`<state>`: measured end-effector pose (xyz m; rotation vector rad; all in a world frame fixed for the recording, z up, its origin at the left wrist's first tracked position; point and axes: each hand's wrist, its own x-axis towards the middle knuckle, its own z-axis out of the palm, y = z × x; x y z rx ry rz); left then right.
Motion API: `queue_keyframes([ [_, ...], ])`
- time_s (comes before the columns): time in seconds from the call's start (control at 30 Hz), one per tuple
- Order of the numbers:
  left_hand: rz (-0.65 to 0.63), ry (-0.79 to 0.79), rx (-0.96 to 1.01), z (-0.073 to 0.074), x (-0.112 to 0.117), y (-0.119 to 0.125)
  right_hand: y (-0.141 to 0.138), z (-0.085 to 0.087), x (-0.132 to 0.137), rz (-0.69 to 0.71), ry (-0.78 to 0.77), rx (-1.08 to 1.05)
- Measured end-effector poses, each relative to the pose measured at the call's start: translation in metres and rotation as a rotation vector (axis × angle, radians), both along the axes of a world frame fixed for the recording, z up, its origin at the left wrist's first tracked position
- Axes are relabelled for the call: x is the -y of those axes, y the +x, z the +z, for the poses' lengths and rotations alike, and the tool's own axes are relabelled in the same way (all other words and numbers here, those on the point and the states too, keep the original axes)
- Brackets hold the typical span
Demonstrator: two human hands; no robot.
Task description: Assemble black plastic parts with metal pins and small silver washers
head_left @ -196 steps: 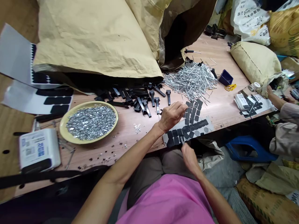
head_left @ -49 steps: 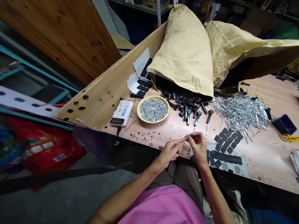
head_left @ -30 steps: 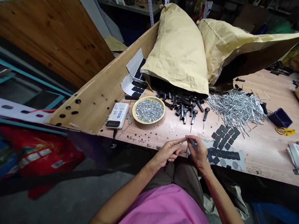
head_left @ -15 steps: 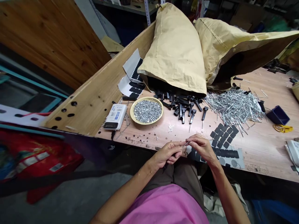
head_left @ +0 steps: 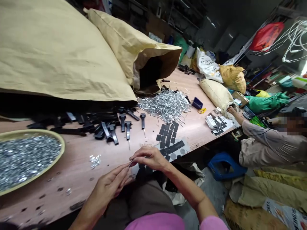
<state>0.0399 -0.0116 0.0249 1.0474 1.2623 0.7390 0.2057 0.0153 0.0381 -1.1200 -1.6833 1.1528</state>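
L hand (head_left: 103, 188): thumb + fingers pinched on thin metal pin (head_left: 130, 164). R hand (head_left: 152, 158): fingertips pinched at pin's upper end. Pin loc.: btwn both hands, equally near, by table (head_left: 112, 151) edge; long axis approx. slanting up L to R.

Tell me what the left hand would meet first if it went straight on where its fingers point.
The right hand, it seems: it lies just ahead of the left hand, with a thin piece where they meet. Whether the fingers touch is hard to tell.
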Motion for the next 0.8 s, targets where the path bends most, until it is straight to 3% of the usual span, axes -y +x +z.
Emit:
queue_keyframes([
  [0.1, -0.047, -0.062, 0.081, 0.007, 0.005, 0.002, -0.002, -0.003, 0.005, -0.027, -0.097, -0.085],
  [0.2, 0.015, 0.155, 0.045, 0.01, 0.003, 0.005, -0.005, -0.009, 0.003, -0.102, -0.141, -0.157],
  [0.27, -0.021, 0.185, 0.032, 0.006, 0.0, 0.007, -0.007, -0.013, -0.001, -0.106, -0.127, -0.186],
  [0.47, 0.094, 0.441, -0.053, -0.011, -0.001, 0.013, -0.013, -0.011, -0.006, -0.193, 0.006, -0.038],
  [0.63, 0.057, 0.392, -0.019, -0.01, -0.004, 0.011, -0.013, -0.009, -0.008, -0.094, -0.02, -0.048],
  [0.8, 0.091, 0.514, -0.088, -0.011, -0.004, 0.013, -0.013, -0.014, -0.011, -0.153, -0.143, -0.166],
])
